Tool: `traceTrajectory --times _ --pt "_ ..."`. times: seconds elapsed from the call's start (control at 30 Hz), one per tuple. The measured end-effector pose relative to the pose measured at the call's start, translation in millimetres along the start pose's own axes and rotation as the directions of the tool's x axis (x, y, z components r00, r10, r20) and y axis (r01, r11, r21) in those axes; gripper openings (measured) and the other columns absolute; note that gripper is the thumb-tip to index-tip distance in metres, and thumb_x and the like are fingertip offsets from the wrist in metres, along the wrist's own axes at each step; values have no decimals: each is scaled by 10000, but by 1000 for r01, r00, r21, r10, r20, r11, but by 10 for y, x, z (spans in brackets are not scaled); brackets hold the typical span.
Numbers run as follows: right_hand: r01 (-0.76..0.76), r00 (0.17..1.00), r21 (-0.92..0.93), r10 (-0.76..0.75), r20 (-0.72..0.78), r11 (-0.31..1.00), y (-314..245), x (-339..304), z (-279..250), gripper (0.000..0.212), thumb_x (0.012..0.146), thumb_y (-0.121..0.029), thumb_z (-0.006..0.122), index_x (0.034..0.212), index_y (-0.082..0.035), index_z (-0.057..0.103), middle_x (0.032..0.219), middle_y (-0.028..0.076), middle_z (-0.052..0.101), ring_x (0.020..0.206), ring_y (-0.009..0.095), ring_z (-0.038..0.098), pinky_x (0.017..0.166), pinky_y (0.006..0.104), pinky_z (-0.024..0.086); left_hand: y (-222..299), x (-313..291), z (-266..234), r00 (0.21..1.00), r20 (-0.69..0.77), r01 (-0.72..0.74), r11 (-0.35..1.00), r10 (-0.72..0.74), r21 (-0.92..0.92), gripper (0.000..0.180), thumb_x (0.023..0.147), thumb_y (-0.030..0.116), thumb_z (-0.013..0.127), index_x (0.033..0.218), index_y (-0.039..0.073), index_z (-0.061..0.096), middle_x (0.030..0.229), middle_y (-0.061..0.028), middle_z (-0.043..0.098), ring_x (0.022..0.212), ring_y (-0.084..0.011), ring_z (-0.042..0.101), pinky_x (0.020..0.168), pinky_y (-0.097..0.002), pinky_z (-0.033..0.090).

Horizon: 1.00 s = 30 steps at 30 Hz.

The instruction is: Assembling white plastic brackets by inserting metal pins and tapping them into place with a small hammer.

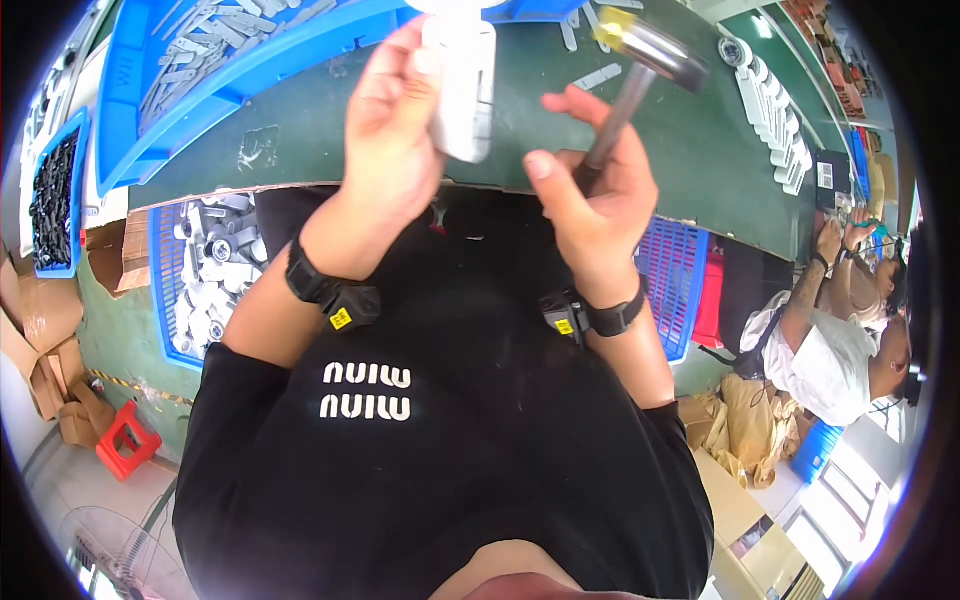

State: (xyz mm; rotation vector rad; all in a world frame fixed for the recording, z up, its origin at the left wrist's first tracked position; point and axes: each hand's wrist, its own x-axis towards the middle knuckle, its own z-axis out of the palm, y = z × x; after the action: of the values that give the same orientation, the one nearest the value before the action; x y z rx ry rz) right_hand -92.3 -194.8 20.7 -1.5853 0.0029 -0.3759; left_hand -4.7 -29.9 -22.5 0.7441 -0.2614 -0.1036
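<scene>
A long white part [465, 95] is pinched narrowly between the left hand's [392, 130] thumb and fingers – held over the near edge of the green surface [715, 150], its far end apparently lost in glare. A yellow-tipped hammer [648, 62] is held in the right hand [605, 195], thumb and one finger splayed. Both forearms are extended forward.

Left grip [388, 135] pinches; right grip [610, 215] curls, seemingly loosely.

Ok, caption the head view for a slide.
Left hand holds a long white part, right hand a yellow-tipped metal hammer, at a green worktable.
</scene>
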Motion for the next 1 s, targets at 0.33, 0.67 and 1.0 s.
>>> traceTrajectory --times 0.33,0.67,1.0 --pt "-102 990 -194 79 -120 976 152 149 -14 335 941 -40 859 1261 -5 765 974 -22 752 760 24 579 683 216 478 306 -56 -125 858 72 452 815 -508 362 228 1093 226 697 1189 20 717 1150 -143 804 990 -189 773 766 -323 619" --pt "-247 932 -249 300 205 936 344 323 -228 305 960 -94 813 1259 -43 782 862 -35 705 687 32 574 605 226 490 586 103 143 764 643 -645 -16 -50 764 301 830 88 852 1118 76 765 1060 -100 776 978 -356 746 816 -416 600" --pt "-405 908 -182 417 32 896 342 341 -100 241 1018 -197 776 1169 -10 798 755 -50 649 546 34 553 475 230 475 377 43 86 796 557 -598 -159 -238 786 265 890 188 811 1127 83 756 1085 -83 780 988 -329 751 788 -440 616"
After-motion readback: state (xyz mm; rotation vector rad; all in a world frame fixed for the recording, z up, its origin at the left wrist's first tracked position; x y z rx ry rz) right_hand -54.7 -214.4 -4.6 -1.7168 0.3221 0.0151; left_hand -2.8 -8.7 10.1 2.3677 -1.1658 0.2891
